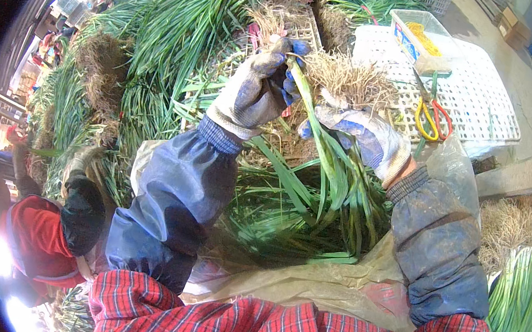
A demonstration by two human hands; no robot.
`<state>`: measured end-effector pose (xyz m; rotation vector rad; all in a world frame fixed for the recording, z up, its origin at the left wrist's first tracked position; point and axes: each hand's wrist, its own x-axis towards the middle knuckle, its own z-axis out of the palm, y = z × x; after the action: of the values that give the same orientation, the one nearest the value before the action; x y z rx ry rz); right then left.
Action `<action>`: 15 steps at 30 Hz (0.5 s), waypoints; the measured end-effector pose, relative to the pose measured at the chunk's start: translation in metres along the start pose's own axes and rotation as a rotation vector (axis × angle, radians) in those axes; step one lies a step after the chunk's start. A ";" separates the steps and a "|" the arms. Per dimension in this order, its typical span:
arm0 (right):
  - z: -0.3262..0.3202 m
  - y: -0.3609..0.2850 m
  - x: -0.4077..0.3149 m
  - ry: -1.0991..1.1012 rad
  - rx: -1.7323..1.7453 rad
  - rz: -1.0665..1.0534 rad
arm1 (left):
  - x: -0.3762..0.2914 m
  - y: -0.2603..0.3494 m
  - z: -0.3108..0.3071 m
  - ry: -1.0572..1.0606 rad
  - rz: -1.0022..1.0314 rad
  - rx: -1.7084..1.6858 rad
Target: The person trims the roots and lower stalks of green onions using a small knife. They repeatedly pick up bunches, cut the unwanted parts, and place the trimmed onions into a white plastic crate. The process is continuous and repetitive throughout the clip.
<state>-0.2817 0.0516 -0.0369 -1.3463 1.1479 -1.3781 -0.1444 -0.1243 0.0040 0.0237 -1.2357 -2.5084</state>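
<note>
My left hand (259, 82), in a white and blue work glove, is raised and pinches the upper end of a green leafy stalk (318, 130). The stalk slants down between my hands, its leaves hanging at the centre. My right hand (363, 133), gloved the same way, is closed around a bunch of green onion-like plants, whose pale, dry-looking roots (357, 82) stick up above the glove. Another root tuft (267, 25) shows just beyond my left fingers. Long green leaves (274, 217) lie in a heap below both hands.
Yellow and red-handled scissors (432, 118) and a clear tub (425, 43) of yellow bands rest on a white perforated crate (487, 89) at right. Piled green plants (172, 33) fill the upper left. A co-worker in red (42, 237) is close at left. Rooted bundles (523, 280) lie at right.
</note>
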 end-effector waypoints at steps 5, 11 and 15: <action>-0.008 -0.009 0.006 -0.004 -0.125 0.177 | -0.011 -0.003 0.010 0.234 -0.026 0.328; -0.006 0.012 0.021 -0.130 -0.814 0.061 | -0.019 -0.022 -0.017 0.410 -0.122 0.776; 0.000 0.024 0.025 -0.186 -0.968 0.030 | -0.023 -0.010 -0.009 0.477 -0.229 0.993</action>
<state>-0.2835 0.0229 -0.0554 -2.0372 1.7859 -0.6177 -0.1242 -0.1188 -0.0124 0.9662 -2.1458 -1.6125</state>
